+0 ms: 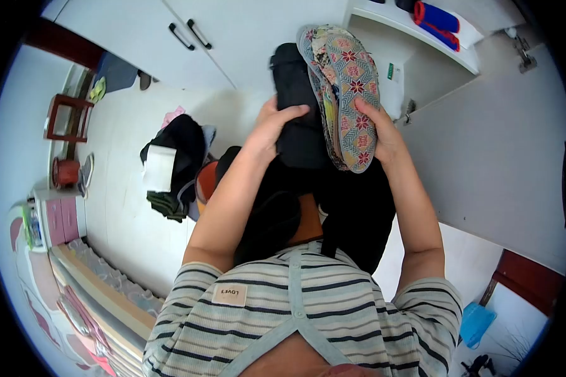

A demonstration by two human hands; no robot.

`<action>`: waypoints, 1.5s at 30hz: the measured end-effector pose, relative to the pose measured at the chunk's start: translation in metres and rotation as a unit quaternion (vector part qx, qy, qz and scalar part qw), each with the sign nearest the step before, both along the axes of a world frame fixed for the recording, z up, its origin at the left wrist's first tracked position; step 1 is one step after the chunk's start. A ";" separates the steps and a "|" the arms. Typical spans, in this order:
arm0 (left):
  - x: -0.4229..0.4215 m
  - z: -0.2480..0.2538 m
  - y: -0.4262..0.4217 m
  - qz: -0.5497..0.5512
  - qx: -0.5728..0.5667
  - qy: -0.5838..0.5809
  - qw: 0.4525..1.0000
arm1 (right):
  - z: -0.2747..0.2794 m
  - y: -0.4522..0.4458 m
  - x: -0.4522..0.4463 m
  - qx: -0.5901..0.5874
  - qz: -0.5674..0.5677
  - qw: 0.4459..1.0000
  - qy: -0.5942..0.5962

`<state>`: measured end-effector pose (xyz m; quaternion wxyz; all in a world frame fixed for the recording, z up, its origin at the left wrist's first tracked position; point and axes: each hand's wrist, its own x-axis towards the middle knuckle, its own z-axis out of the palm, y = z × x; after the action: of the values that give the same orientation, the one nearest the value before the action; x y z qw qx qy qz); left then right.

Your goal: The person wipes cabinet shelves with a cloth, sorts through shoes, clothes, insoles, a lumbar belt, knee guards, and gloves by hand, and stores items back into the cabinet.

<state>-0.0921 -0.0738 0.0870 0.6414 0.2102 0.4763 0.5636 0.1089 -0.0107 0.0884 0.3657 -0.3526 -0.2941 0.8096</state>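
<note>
My left hand (275, 129) grips a black folded item (299, 94) by its left side, the thumb lying across its front. Beside it, my right hand (383, 129) holds a stack of patterned insoles (356, 81), the thumb pressed on the top one, which shows red flower shapes and zigzag lines. The black item and the insoles touch each other, both held upright above my lap. Fingers of both hands are partly hidden behind what they hold.
An open cabinet (421, 56) holds a blue and red roll (439, 19); its open door (490, 151) stands at the right. On the floor at the left lies a pile of dark clothes (182, 141) with a white sheet (160, 168) on it. Closed white doors (251, 38) are ahead.
</note>
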 end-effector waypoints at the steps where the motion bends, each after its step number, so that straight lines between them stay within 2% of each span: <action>1: -0.003 0.000 -0.001 0.016 0.002 -0.011 1.000 | -0.001 0.003 0.007 0.003 -0.011 1.000 -0.002; 3: -0.008 0.005 -0.005 0.054 -0.027 0.012 0.998 | -0.007 0.012 0.024 0.001 -0.043 0.996 -0.072; 7: -0.010 0.009 -0.007 0.105 -0.029 0.016 0.994 | -0.056 0.051 0.057 -0.018 -0.102 0.991 -0.082; 9: -0.008 0.010 -0.007 0.105 -0.027 0.010 0.994 | -0.090 0.083 0.072 -0.070 -0.136 0.983 -0.098; 13: 0.001 0.017 -0.005 0.106 -0.049 0.017 0.993 | -0.176 0.135 0.087 -0.043 -0.192 0.966 -0.166; 15: 0.002 0.016 -0.003 0.114 -0.062 0.029 0.991 | -0.209 0.157 0.088 -0.039 -0.255 0.940 -0.222; 21: 0.010 0.022 0.008 0.101 -0.050 0.040 0.993 | -0.223 0.227 0.115 0.059 -0.262 0.942 -0.201; 23: 0.011 0.020 0.010 0.124 -0.051 0.041 0.990 | -0.227 0.252 0.124 0.089 -0.269 0.916 -0.285; 24: 0.007 0.017 0.011 0.115 -0.062 0.054 0.990 | -0.253 0.271 0.138 0.082 -0.266 0.918 -0.283; 26: 0.006 0.015 0.013 0.124 -0.070 0.064 0.988 | -0.317 0.303 0.166 0.180 -0.255 0.778 -0.546; 27: 0.006 0.014 0.014 0.132 -0.073 0.068 0.986 | -0.325 0.300 0.160 0.175 -0.251 0.781 -0.544; 29: 0.006 0.013 0.017 0.144 -0.088 0.075 0.983 | -0.340 0.289 0.148 0.204 -0.186 0.564 -0.779; 30: 0.006 0.012 0.018 0.148 -0.093 0.081 0.981 | -0.356 0.286 0.144 0.244 -0.155 0.547 -0.785; 31: 0.007 0.012 0.019 0.152 -0.097 0.087 0.980 | -0.349 0.274 0.132 0.244 -0.149 0.550 -0.785; 33: 0.010 0.014 0.022 0.150 -0.101 0.086 0.980 | -0.335 0.245 0.109 0.354 -0.065 0.420 -0.833; 34: 0.011 0.014 0.024 0.145 -0.100 0.084 0.981 | -0.345 0.240 0.111 0.320 0.046 0.387 -0.863; 35: 0.012 0.013 0.025 0.146 -0.104 0.088 0.980 | -0.361 0.242 0.121 0.320 0.049 0.392 -0.861; 37: 0.013 0.012 0.024 0.145 -0.094 0.098 0.980 | -0.380 0.244 0.134 0.359 0.054 0.335 -0.869; 38: 0.011 0.011 0.023 0.141 -0.102 0.100 0.980 | -0.379 0.243 0.138 0.379 0.050 0.331 -0.863; 39: 0.011 0.009 0.022 0.142 -0.101 0.104 0.979 | -0.373 0.240 0.134 0.384 0.059 0.337 -0.857; 41: 0.012 0.012 0.024 0.127 -0.104 0.082 0.983 | -0.360 0.239 0.124 0.414 -0.040 0.417 -0.808; 42: 0.014 0.013 0.026 0.122 -0.087 0.072 0.986 | -0.345 0.229 0.109 0.461 -0.092 0.407 -0.783; 43: 0.015 0.013 0.027 0.116 -0.068 0.061 0.989 | -0.343 0.220 0.101 0.468 -0.089 0.410 -0.777; 44: 0.014 0.015 0.026 0.113 -0.074 0.054 0.989 | -0.341 0.213 0.093 0.432 -0.022 0.653 -0.622; 45: 0.016 0.018 0.026 0.107 -0.076 0.053 0.990 | -0.336 0.203 0.085 0.356 0.053 0.838 -0.411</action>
<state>-0.0765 -0.0478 0.1047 0.5649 0.1386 0.5709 0.5794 0.1944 0.1926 -0.2477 0.2682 -0.4828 -0.7032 0.4477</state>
